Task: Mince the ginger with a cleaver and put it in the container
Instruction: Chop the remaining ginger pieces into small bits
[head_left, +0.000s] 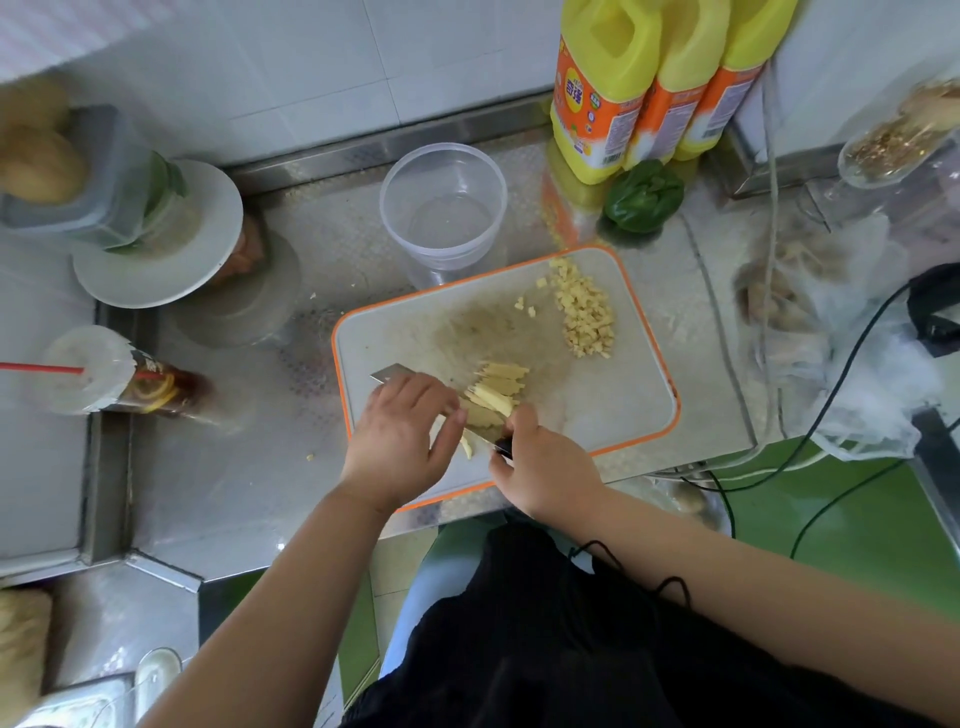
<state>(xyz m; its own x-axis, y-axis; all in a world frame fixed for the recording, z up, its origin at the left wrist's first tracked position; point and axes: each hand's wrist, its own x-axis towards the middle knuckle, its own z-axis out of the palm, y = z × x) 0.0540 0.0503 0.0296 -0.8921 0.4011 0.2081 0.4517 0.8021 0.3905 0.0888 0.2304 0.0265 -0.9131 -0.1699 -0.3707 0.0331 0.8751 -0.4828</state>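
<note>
Steel counter (218, 467) runs under white wall tiles, patterned metal, with a green floor showing at the lower right. Far left edge: a sealed drink cup (83, 370) with a red straw, lying tilted; behind it a white plate (156, 270) stacked over other dishes. Toward the back edge, centre, a clear round container (443, 208) stands upright and holds nothing, just beyond the far edge of the orange-rimmed cutting board (613, 395). Board sits skewed to the counter edge. Left hand (400, 441) over the board's near left part, fingers curled down, tips pressing on the near end of the ginger strips (496, 387); strips lie bunched at the board's middle. Cleaver (395, 373) blade lies mostly hidden under the left hand, one corner of steel showing past the knuckles, dark handle end showing at the right hand. Right hand (540, 467) wrapped closed around that handle at the board's near edge. Diced ginger (582, 312) heaped at the board's far right corner, a few bits scattered beside the heap. Back right: yellow oil bottles (644, 83) against the wall, a green pepper (644, 196) at their foot. Right edge: plastic bags (831, 332) and black cables (831, 415)
</note>
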